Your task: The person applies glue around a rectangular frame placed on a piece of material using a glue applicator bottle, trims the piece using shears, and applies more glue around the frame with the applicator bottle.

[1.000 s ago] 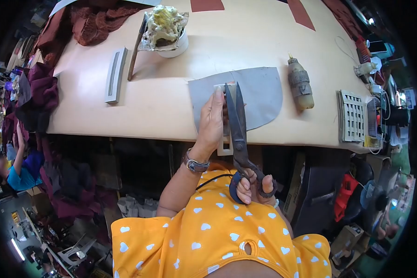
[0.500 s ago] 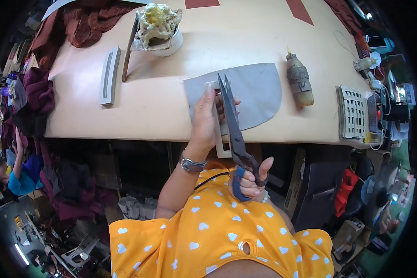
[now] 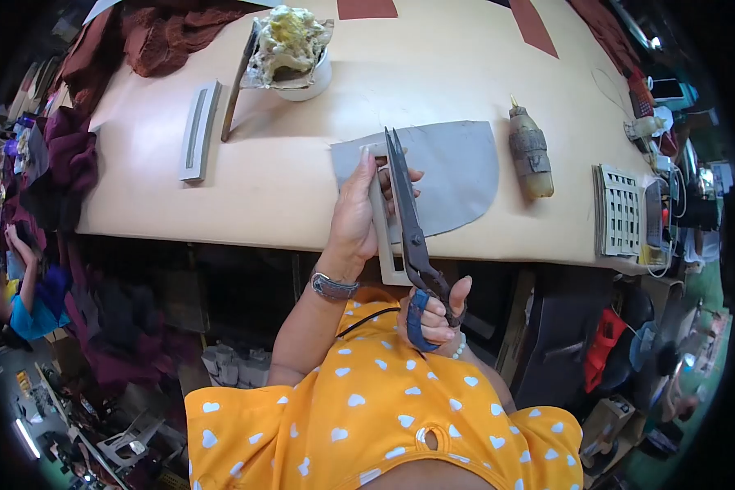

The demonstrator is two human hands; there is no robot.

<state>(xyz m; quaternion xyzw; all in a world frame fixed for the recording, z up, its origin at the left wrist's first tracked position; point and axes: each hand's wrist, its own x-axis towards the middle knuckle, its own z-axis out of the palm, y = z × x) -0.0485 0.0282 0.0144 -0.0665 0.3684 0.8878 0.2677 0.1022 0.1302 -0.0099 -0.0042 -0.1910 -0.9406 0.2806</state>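
Note:
My left hand (image 3: pixel 358 208) is closed around a narrow, pale rectangular frame piece (image 3: pixel 390 265), which slants down past the table's front edge. My right hand (image 3: pixel 434 320) grips the handles of large dark scissors (image 3: pixel 408 208), with blue wrapping on one handle loop. The blades point away from me, only slightly parted at the tips, and run along the frame piece beside my left fingers. Beneath the blades and left hand, a grey fabric piece (image 3: pixel 457 175) with a rounded right side lies flat on the table. Part of the frame piece is hidden by my left hand.
On the table (image 3: pixel 278 196) stand a glue-crusted white tub (image 3: pixel 310 86) with a stick (image 3: pixel 235 98) leaning at it, a similar slotted frame piece (image 3: pixel 200 135) and a wrapped bottle (image 3: pixel 531 155). Stacked cut-out panels (image 3: pixel 618 211) lie at the right edge. Another person's arm (image 3: pixel 26 273) shows far left.
The view has shifted slightly, so the table items appear a little lower and mostly further right. Both hands keep their holds, and the scissors stay alongside the frame piece.

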